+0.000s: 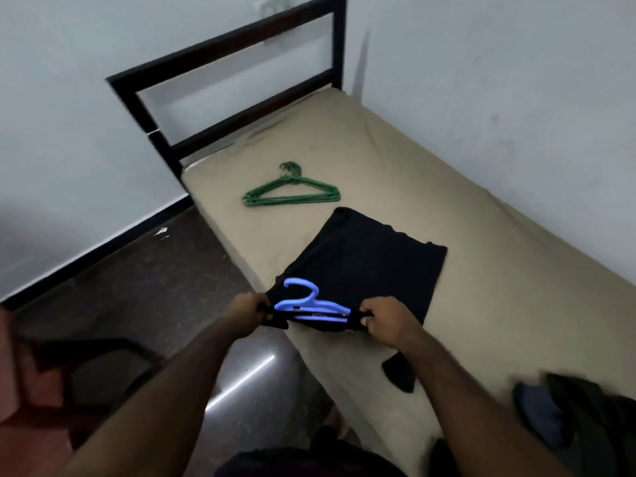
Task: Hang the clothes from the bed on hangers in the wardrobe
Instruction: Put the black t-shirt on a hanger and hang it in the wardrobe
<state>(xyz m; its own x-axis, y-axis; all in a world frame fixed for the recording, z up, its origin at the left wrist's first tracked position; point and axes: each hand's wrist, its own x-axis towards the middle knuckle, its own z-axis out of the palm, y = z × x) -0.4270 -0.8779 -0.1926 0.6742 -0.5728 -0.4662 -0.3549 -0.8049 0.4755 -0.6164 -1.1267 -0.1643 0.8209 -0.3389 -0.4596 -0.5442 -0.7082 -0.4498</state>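
Observation:
A black garment (364, 259) lies spread on the beige mattress (481, 270), its near end at the bed's edge. A blue plastic hanger (309, 304) sits at that near end, hook pointing up and away. My left hand (247, 313) grips the garment's left shoulder beside the hanger. My right hand (385, 321) grips the right shoulder at the hanger's other end. A stack of green hangers (292, 194) lies farther up the bed. The wardrobe is out of view.
A dark pile of clothes (585, 414) lies on the bed at the lower right, with a small black item (401, 371) near it. A dark bed frame (241, 63) stands against white walls. Dark floor (137, 287) runs along the bed's left.

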